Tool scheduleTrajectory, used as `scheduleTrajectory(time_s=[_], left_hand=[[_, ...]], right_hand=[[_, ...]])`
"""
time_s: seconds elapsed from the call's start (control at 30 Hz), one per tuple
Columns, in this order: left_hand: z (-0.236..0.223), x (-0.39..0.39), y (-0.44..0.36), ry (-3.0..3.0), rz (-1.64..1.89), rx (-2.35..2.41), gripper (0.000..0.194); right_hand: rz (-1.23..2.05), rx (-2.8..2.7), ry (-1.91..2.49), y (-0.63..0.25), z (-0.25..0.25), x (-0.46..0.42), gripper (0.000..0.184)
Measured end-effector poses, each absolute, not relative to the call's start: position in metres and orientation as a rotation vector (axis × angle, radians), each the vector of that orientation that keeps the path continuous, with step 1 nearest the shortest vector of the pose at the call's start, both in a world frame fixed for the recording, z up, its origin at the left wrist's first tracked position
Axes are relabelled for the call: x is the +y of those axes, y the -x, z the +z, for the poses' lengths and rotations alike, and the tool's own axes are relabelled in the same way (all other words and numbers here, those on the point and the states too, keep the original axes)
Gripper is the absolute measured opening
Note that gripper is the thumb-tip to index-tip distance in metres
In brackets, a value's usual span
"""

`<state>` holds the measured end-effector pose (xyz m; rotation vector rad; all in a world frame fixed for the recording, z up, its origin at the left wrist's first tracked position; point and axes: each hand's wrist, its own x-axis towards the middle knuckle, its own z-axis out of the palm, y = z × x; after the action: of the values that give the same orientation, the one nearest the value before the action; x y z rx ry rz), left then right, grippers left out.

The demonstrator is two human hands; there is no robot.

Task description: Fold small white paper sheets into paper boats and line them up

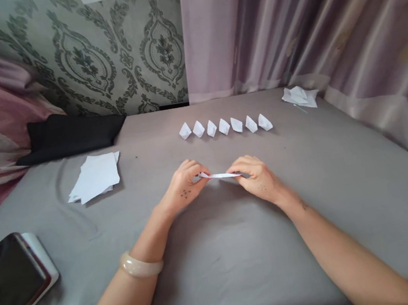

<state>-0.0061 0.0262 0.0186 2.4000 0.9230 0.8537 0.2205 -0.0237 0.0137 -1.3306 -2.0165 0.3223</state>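
A narrow folded strip of white paper is stretched level between my two hands, just above the grey cloth. My left hand pinches its left end between thumb and fingers; a bangle circles that forearm. At the other end, my right hand grips the strip in the same way. Beyond the hands stands a row of several small folded paper shapes, each white and pointed. How the strip is folded cannot be made out, since I see it nearly edge-on.
A stack of white paper sheets lies to the left. A dark-screened device with a white plug sits at the near left. Black cloth is at the back left. Crumpled paper pieces lie at the back right, near the curtain.
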Motion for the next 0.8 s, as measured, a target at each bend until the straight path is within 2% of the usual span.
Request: scheduleTrajectory(time_s=[0.13, 0.3, 0.57, 0.8], left_hand=[[0.012, 0.024, 0.005, -2.911, 0.805, 0.909, 0.022], [0.006, 0.021, 0.000, -3.185, 0.592, 0.980, 0.028], [0.004, 0.014, -0.003, -3.110, 0.318, 1.066, 0.025], [0.001, 0.009, 0.004, -2.761, 0.408, 1.208, 0.025]], right_hand=[[-0.137, -2.192, 1.331, -0.219, 0.011, -0.025, 0.029], [-0.345, -2.337, 1.321, -0.214, 0.006, -0.025, 0.028], [-0.168, -2.466, 1.479, -0.211, 0.001, -0.030, 0.025], [0.156, -2.292, 1.620, -0.216, 0.004, -0.031, 0.018]])
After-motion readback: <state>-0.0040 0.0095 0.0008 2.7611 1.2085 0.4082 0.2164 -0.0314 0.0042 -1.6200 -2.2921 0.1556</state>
